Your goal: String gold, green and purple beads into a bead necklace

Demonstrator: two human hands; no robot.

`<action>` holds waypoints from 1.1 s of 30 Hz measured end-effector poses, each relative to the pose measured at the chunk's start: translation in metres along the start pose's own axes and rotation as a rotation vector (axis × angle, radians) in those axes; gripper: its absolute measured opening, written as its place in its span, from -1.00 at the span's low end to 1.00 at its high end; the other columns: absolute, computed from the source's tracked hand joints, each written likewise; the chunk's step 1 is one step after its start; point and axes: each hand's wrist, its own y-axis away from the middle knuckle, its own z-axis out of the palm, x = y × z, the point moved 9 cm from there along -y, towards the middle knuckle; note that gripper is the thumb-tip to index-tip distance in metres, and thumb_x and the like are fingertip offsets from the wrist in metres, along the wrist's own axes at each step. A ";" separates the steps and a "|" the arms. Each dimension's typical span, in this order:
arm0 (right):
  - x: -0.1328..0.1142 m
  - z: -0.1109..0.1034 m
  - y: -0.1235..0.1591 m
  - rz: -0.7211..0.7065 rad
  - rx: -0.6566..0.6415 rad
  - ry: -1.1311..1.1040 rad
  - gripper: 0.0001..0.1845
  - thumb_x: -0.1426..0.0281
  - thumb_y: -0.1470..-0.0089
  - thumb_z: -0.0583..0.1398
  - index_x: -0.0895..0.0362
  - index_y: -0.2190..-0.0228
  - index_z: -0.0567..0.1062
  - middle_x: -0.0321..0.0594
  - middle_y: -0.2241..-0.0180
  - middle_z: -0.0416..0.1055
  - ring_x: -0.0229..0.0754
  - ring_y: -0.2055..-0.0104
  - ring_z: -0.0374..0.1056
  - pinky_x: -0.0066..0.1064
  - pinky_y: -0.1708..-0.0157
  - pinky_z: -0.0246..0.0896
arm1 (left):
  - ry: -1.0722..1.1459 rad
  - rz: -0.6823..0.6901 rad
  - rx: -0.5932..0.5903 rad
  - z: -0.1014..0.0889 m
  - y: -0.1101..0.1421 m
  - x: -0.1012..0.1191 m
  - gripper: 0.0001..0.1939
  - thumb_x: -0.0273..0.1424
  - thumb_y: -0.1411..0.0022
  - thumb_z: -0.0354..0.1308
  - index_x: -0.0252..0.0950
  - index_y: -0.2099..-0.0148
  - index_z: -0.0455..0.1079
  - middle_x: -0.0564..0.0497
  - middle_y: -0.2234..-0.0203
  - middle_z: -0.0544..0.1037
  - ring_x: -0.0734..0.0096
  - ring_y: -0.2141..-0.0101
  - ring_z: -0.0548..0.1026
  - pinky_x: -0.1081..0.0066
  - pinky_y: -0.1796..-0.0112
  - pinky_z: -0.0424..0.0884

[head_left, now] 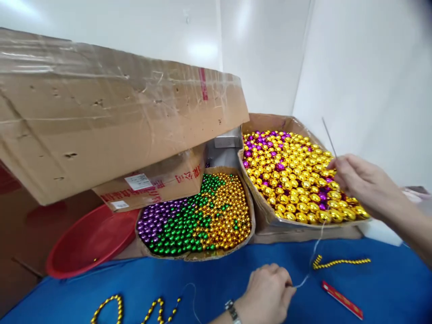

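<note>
My right hand (357, 180) is closed in a pinch on a long thin needle (328, 136), which points up and to the left over the box of large beads. Over the blue cloth, my left hand (270, 290) pinches a white thread (316, 246) between thumb and finger. From there the thread rises toward my right hand; its upper part is hard to see against the beads. Left of my left hand, a string of gold beads (160, 308) lies on the cloth, with a thin loose thread beside it.
Large gold and purple beads (297, 171) fill a cardboard box at right. Small purple, green and gold beads (199, 220) fill another. A big carton (135, 112) overhangs a red basin (91, 238). A gold bead strand (347, 262) and a red-cased strip (342, 299) lie on the blue cloth (222, 279).
</note>
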 end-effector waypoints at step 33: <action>-0.008 0.184 0.181 -0.261 -0.504 0.041 -0.75 0.39 -0.18 0.02 -0.07 0.21 0.46 -0.24 0.57 0.44 -0.08 0.43 0.45 -0.32 0.40 0.38 | 1.328 -0.499 0.370 -0.122 0.023 -0.127 -0.84 -0.45 -0.16 0.19 -0.29 0.17 0.47 -0.01 0.23 0.47 0.45 0.30 0.47 0.47 0.23 0.40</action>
